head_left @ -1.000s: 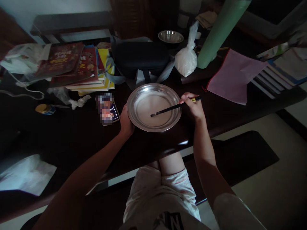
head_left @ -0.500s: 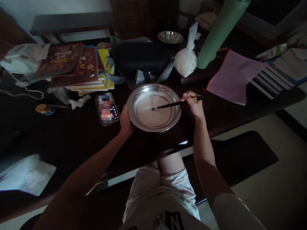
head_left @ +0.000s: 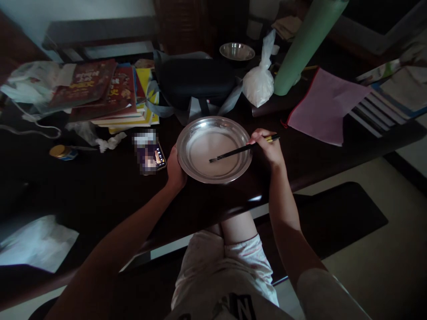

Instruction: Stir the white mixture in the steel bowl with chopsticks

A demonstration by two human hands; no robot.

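Observation:
A shallow metal basin [head_left: 213,178] with a pale, whitish mixture in it stands on the dark table in front of me. My left hand [head_left: 175,168] grips the basin's left side, its thumb along the rim and its other fingers hidden beneath. From the right, my right hand [head_left: 268,146] holds black chopsticks [head_left: 238,151] with gold bands near the upper end. Their tips reach into the mixture near the middle of the basin. They lie so close together that I cannot count them.
Left of the basin lies a lit phone [head_left: 151,153], with stacked books [head_left: 120,102] behind it. A black case [head_left: 196,82], a tied bag of white powder [head_left: 258,86] and a green bottle [head_left: 302,51] stand beyond. A pink pouch [head_left: 328,106] lies right, a small jar [head_left: 63,152] left.
The chopstick tips have shifted slightly toward me and to the left within the mixture. My left hand and the basin stay in place. The phone's picture has changed.

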